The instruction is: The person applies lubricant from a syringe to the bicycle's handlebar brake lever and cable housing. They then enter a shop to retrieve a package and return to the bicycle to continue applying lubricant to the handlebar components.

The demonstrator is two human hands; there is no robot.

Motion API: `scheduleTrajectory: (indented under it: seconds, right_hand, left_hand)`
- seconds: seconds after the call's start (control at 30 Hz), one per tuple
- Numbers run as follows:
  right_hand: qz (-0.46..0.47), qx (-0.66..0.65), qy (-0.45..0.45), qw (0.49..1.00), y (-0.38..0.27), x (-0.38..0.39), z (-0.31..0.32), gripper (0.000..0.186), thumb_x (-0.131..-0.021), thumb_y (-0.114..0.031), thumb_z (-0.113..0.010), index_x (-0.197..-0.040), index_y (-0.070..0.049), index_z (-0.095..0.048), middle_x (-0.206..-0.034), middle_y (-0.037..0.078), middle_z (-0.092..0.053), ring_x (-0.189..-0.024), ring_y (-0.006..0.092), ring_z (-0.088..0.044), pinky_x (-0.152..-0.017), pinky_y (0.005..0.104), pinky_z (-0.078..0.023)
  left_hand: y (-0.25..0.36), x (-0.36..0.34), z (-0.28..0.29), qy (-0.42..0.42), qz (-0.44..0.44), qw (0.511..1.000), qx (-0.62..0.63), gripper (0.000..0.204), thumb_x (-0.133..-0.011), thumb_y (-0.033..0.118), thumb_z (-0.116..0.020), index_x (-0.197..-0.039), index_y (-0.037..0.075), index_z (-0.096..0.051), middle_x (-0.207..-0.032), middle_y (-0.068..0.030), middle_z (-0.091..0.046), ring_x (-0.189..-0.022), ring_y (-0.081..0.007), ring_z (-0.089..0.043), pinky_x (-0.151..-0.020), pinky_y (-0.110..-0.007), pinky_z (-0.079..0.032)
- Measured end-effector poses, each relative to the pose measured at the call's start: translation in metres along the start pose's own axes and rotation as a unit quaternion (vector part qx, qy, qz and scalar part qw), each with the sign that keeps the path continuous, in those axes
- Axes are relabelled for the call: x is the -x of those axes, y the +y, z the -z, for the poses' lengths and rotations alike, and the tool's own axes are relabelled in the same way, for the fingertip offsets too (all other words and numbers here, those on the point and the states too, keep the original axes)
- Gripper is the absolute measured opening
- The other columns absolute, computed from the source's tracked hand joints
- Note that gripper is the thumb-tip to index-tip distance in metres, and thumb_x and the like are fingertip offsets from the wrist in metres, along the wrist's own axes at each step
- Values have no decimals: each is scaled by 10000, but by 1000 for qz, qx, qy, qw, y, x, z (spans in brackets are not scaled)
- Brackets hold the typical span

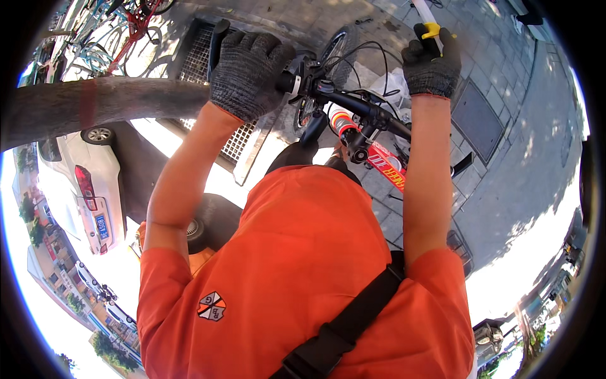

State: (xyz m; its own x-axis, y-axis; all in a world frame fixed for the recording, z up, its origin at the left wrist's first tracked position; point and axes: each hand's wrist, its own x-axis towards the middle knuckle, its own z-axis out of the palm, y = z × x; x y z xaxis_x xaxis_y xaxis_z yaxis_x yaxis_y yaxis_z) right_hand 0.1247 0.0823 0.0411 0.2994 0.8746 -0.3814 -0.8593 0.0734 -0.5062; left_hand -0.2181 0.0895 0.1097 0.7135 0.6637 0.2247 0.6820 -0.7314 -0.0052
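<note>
My left hand (249, 72), in a dark grey knitted glove, is closed around the left end of a black bicycle handlebar (350, 104). A black curved piece (218, 45) sticks up beside its knuckles. My right hand (432, 66), gloved alike, is raised beyond the bar's right end. Its fingers are closed on a tool with a white shaft and a yellow collar (431, 30); the upper end leaves the picture, so its kind cannot be made out. The bicycle's red frame (385, 165) slants below the bar, and its front wheel (341, 54) is on the far side.
A tree trunk (107, 104) crosses on the left, beside a metal grate (196, 57). A white car (88, 183) stands at left, with parked bicycles (132, 31) at far left. Grey paving (499, 76) holds a dark cover plate (480, 120). A clear plastic bag (394, 85) lies behind the bar.
</note>
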Motion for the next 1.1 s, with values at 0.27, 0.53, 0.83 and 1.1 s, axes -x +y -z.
scheduleTrajectory:
  seconds: [0.27, 0.53, 0.83, 1.1]
  right_hand:
    - [191, 104, 15, 976, 37, 83, 26, 374, -1019, -292, -661, -1302, -48, -638, -943, 173, -749, -583, 179, -623, -529, 275, -519]
    - [308, 279, 55, 908, 41, 108, 38, 325, -1054, -215, -631, -1311, -16, -632, -938, 151, -762, -558, 124, -595, -505, 256, -467]
    - [308, 282, 12, 909, 49, 98, 19, 334, -1046, -221, -657, -1327, -43, -642, -958, 145, -771, -580, 108, -606, -518, 248, -473]
    - [276, 340, -114, 892, 79, 104, -2, 344, -1042, -188, -668, -1350, -38, -632, -969, 135, -774, -632, 89, -631, -546, 236, -498]
  left_hand:
    - [17, 4, -1, 23, 29, 999, -14, 787, -718, 187, -829, -1449, 113, -546, -1413, -162, -564, -1281, -364, -556, -1104, -544, -451]
    - [7, -37, 14, -236, 15, 968, -80, 724, -752, 303, -839, -1365, 26, -571, -1302, -205, -588, -1267, -374, -578, -1081, -480, -503]
    - [21, 23, 25, -195, 151, 969, -24, 594, -737, 341, -851, -1204, 19, -674, -1165, -222, -634, -1106, -391, -658, -997, -483, -533]
    - [63, 131, 18, -124, 301, 946, 7, 562, -749, 370, -840, -1124, -29, -714, -1192, -276, -637, -1097, -434, -657, -969, -507, -539]
